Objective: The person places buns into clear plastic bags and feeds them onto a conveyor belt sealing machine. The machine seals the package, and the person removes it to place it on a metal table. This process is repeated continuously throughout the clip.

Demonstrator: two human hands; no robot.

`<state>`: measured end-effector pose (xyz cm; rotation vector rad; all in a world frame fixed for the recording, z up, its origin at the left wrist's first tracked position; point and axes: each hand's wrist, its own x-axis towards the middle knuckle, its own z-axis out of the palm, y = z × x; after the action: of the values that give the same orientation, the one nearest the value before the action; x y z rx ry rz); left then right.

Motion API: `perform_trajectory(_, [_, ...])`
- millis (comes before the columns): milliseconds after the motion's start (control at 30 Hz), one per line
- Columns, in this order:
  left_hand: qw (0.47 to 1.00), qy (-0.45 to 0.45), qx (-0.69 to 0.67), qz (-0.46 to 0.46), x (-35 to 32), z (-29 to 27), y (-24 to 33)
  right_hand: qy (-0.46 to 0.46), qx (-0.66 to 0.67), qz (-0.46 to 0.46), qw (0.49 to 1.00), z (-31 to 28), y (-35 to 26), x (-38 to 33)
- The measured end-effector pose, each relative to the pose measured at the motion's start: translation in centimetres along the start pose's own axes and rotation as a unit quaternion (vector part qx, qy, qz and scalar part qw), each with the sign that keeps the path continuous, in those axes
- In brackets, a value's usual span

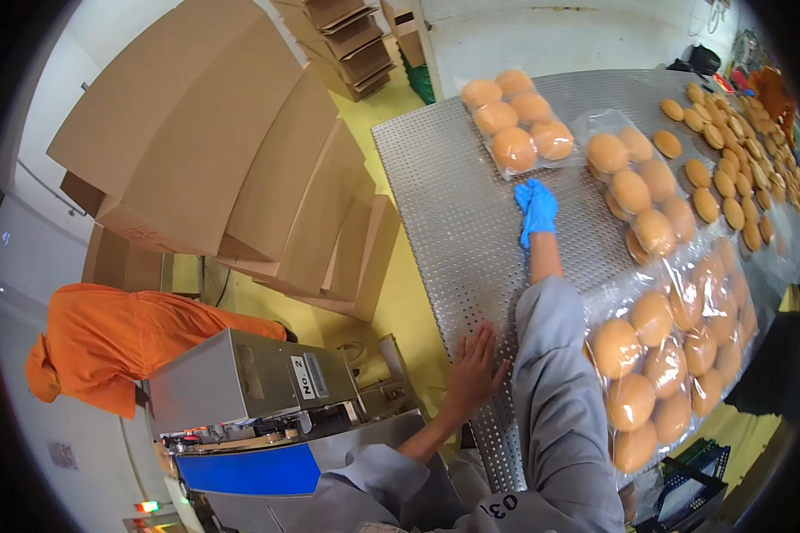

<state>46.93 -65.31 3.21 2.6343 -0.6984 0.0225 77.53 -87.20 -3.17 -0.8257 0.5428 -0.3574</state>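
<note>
My right hand (537,211), in a blue glove, is over the perforated metal table (453,222), just on the near side of a clear pack of round golden buns (513,148). Its fingers look bent and a little apart, with nothing visible in them. Bare and spread flat, my left hand (476,371) rests at the table's left edge. To the right of my gloved hand lies another bagged stack of buns (631,191). Nearer me, beside my right sleeve, are larger clear bags of buns (662,364).
Many loose flat buns (729,160) cover the table's far right. Large cardboard boxes (204,133) stand left of the table. A metal machine (267,382) with a blue panel is at lower left, and a person in orange (124,342) bends beside it.
</note>
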Motion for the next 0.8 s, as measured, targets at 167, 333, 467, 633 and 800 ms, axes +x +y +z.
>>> perform_trajectory(167, [0.999,-0.016,-0.02,-0.032,0.0,0.0,-0.4,0.021,0.019,0.017,0.999,3.7,0.6,4.2])
perform_trajectory(333, [0.999,-0.006,-0.038,-0.025,0.1,-0.2,-0.1,0.015,-0.107,-0.044,0.993,3.0,1.6,4.6])
perform_trajectory(467, [0.998,0.005,-0.027,-0.052,-1.0,0.3,-0.9,-0.049,-0.046,0.078,0.995,4.3,5.6,0.4])
perform_trajectory(633, [0.992,0.045,-0.118,0.001,-1.0,3.3,-3.3,-0.068,-0.537,-0.244,0.805,-0.7,10.4,-4.4])
perform_trajectory(800, [0.817,0.218,-0.492,-0.21,-1.2,0.6,-6.0,-0.117,-0.467,-0.174,0.859,-8.4,13.6,-21.1])
